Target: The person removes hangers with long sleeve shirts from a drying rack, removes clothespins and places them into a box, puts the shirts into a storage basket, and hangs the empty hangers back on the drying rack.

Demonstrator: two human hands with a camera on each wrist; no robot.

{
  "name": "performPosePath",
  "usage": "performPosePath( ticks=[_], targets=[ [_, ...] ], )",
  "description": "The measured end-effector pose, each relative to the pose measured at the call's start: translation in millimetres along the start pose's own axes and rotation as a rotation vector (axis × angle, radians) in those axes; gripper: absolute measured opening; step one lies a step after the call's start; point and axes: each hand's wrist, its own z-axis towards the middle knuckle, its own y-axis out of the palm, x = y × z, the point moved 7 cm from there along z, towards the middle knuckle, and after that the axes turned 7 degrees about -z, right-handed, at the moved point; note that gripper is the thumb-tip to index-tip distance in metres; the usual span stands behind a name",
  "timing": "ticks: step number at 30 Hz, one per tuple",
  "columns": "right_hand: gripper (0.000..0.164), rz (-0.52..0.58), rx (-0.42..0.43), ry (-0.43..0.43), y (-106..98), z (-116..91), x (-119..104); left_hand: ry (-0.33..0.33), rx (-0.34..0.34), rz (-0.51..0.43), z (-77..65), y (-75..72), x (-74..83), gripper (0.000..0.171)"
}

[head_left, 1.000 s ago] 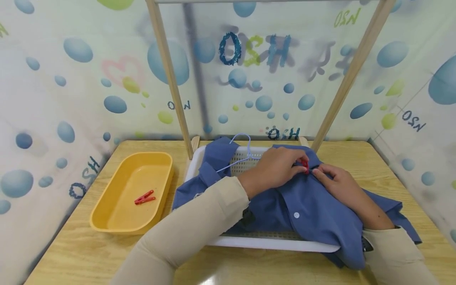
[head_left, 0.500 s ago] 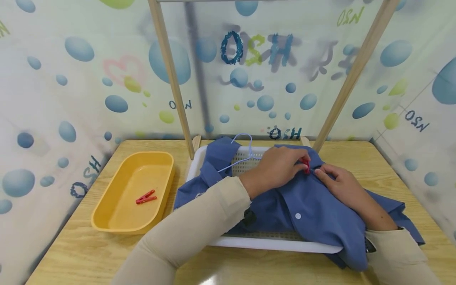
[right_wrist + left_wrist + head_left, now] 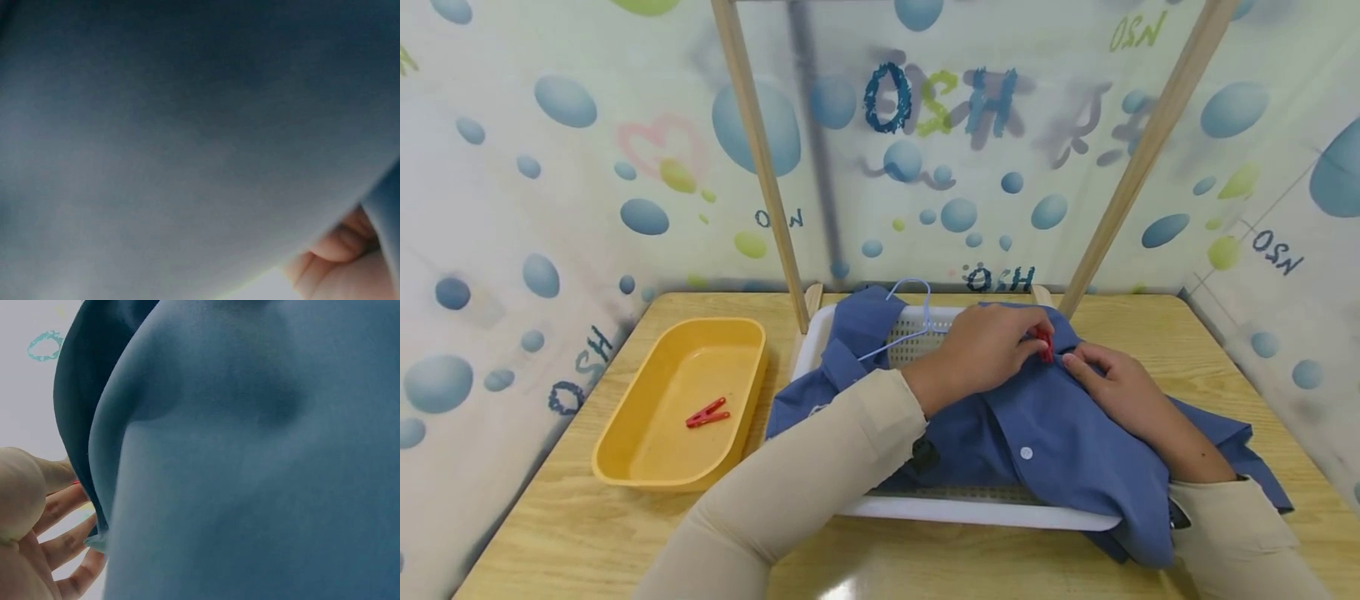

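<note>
A blue button-up shirt (image 3: pixel 1075 442) lies spread over a white basket (image 3: pixel 977 511), with a pale blue hanger (image 3: pixel 927 310) partly under it. At the shirt's right shoulder, my left hand (image 3: pixel 981 350) pinches a red clothespin (image 3: pixel 1045 343) between thumb and fingers. Right beside it my right hand (image 3: pixel 1116 387) pinches a fold of the shirt. Blue cloth (image 3: pixel 250 475) fills most of the left wrist view, hiding part of the hand's fingers (image 3: pixel 62 547). In the right wrist view the shirt (image 3: pixel 175 150) covers nearly everything but some curled fingers (image 3: pixel 344 244).
To the left on the wooden table (image 3: pixel 550 533) stands a yellow tray (image 3: pixel 606 442) holding another red clothespin (image 3: pixel 707 413). A wooden frame (image 3: pixel 763 167) rises behind the basket, in front of a patterned wall. One end of the shirt hangs past the basket's right side onto the table.
</note>
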Motion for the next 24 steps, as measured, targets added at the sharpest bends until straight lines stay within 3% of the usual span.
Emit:
performPosePath(
  ticks=[17, 24],
  targets=[
    [0.034, 0.006, -0.004, -0.013, 3.0, 3.0, -1.4, -0.022, -0.002, 0.065, 0.5, -5.7, 0.3, 0.033],
    [0.035, -0.009, 0.017, -0.034, -1.5, -1.5, -1.8, -0.082, 0.026, -0.085, -2.3, -29.9, 5.7, 0.037]
  ],
)
